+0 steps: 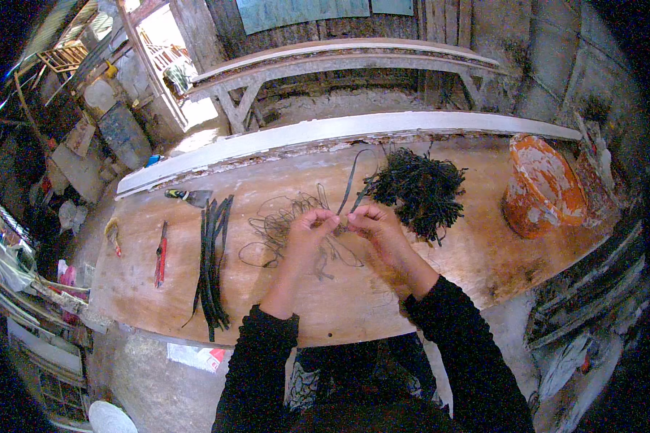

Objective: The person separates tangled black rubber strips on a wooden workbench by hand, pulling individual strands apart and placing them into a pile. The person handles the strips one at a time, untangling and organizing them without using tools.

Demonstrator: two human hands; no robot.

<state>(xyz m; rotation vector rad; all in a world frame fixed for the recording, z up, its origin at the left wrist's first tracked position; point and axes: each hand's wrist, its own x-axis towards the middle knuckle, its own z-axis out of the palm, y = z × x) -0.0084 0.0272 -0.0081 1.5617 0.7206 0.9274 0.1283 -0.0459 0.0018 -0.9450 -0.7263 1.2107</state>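
Observation:
My left hand (312,227) and my right hand (377,229) meet over the middle of the table, fingers pinched. Between them they hold a thin dark strip (351,177), which arcs up above the fingertips; a second part of it shows by my right fingers. What lies right between the fingertips is too small to make out. Just beyond my right hand is a heap of short dark strips (420,189). A loose tangle of thin wire (271,229) spreads under and beside my left hand. Farther left, several long black strips (213,263) lie in a bundle.
Left on the wooden table (130,289) are a red utility knife (160,256), a putty knife (189,197) and a small brush (114,237). An orange, plaster-stained bucket (538,191) stands at the right end. A long white board (339,135) runs along the far edge.

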